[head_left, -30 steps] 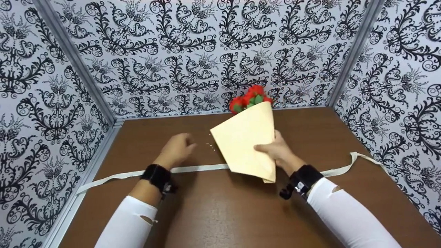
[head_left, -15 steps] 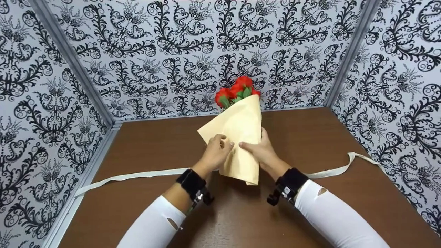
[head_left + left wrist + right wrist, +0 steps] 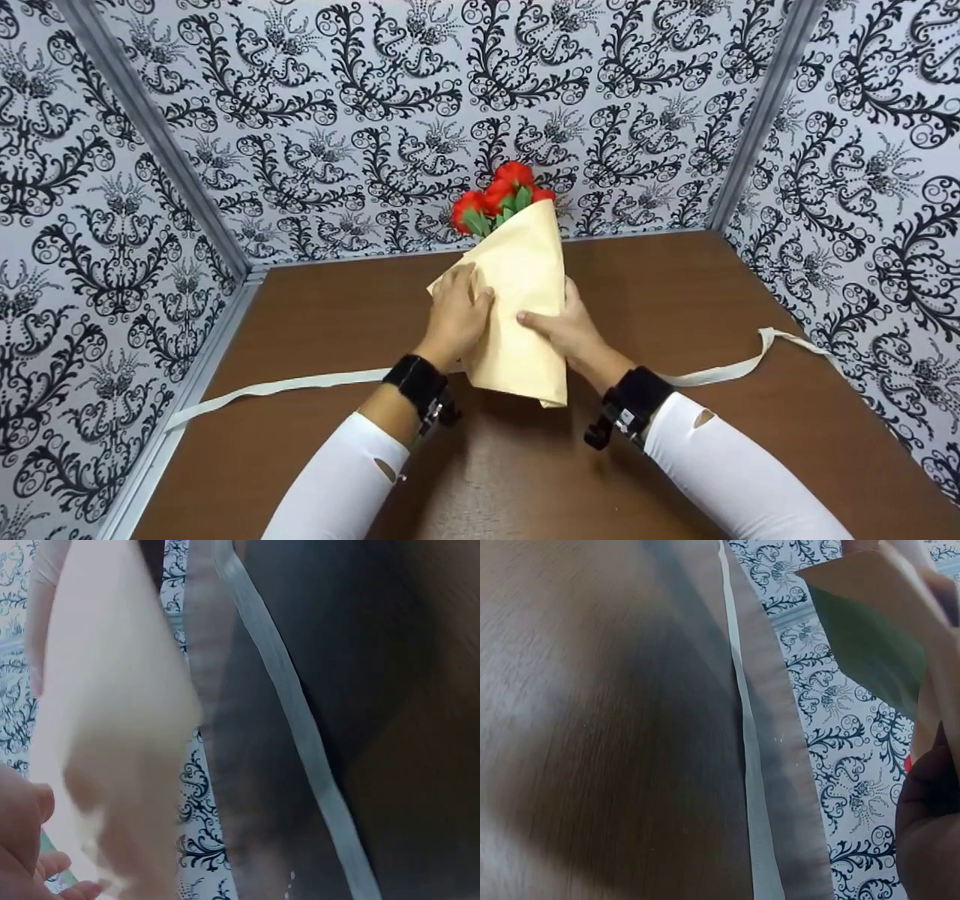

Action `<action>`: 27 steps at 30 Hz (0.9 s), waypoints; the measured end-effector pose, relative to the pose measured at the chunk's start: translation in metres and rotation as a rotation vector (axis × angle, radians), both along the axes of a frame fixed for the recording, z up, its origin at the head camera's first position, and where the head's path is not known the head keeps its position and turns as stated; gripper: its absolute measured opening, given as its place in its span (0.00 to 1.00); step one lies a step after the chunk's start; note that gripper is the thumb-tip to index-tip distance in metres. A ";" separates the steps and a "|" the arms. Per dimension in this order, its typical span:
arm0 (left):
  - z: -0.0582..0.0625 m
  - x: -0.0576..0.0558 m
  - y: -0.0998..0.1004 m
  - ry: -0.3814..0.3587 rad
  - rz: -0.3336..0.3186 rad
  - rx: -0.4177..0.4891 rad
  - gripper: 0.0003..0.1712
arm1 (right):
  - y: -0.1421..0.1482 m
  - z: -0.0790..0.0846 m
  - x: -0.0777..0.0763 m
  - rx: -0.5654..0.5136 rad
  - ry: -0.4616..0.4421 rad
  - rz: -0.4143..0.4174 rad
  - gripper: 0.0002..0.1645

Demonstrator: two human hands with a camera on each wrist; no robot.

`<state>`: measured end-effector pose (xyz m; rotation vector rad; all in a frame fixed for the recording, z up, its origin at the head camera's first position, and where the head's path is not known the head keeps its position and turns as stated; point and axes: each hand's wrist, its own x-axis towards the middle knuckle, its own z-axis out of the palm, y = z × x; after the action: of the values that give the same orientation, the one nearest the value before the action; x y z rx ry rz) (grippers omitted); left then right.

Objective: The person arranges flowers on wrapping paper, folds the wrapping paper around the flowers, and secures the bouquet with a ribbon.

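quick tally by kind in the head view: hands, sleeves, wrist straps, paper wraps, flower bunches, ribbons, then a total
Hands: 2 (left hand, right hand)
Sleeves: 2 (left sleeve, right sleeve)
Wrist straps: 2 (left strap, right strap)
Paper wrap: 1
Flower bunch: 1
Ribbon: 1
Total: 9

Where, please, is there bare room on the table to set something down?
Bare tabletop lies left of the left hand and right of the right hand, both behind the ribbon, and between the white sleeves. The middle is crowded with hands, wrapping paper and red flowers.
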<state>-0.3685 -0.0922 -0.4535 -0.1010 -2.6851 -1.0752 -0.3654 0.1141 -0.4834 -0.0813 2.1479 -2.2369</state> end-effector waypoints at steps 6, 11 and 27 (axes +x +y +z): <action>0.000 -0.005 -0.007 0.020 -0.002 0.057 0.33 | -0.001 0.003 0.004 0.024 0.036 0.039 0.71; 0.003 -0.010 -0.015 0.138 0.078 0.087 0.24 | -0.003 -0.001 0.005 -0.004 0.069 0.080 0.65; -0.008 0.019 0.014 -0.101 -0.023 0.394 0.32 | 0.003 0.002 0.003 -0.054 0.036 0.005 0.44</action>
<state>-0.3499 -0.0786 -0.4617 -0.0056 -2.5018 -1.6311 -0.3623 0.1166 -0.4810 -0.1284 2.1023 -2.3086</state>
